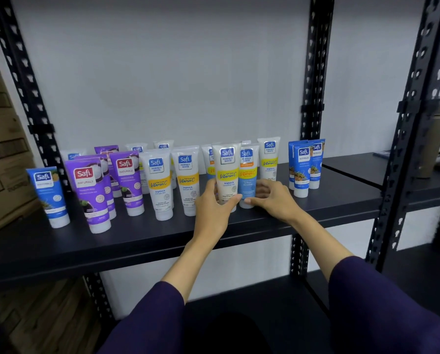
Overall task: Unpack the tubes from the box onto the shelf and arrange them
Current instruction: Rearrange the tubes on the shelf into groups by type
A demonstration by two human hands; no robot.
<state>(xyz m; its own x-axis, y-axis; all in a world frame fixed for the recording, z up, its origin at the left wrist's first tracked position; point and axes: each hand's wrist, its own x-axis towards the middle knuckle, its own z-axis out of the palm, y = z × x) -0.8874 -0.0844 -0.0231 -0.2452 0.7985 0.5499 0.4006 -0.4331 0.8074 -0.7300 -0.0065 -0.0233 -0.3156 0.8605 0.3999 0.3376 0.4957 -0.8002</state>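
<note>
Our two hands meet at a pair of Safi tubes standing on the dark shelf (162, 236).

From the head camera, our left hand (213, 208) curls round a white tube (226, 169) reading "Safi Perfect White … Vitamin C … Brighten"; our right hand (272, 198) has its fingers bent loosely beside the blue-bottomed tube (247, 172), "Perfect White Vitamin C", thumb tip at its base, and we cannot tell whether it grips. To the left stand more white Vitamin C tubes (160, 182), purple "Safi Naturals" tubes (88, 190) and one blue Naturals tube (49, 195); to the right, a cluster of blue Naturals tubes (303, 167). Cardboard boxes (1, 149) sit at far left.
</note>
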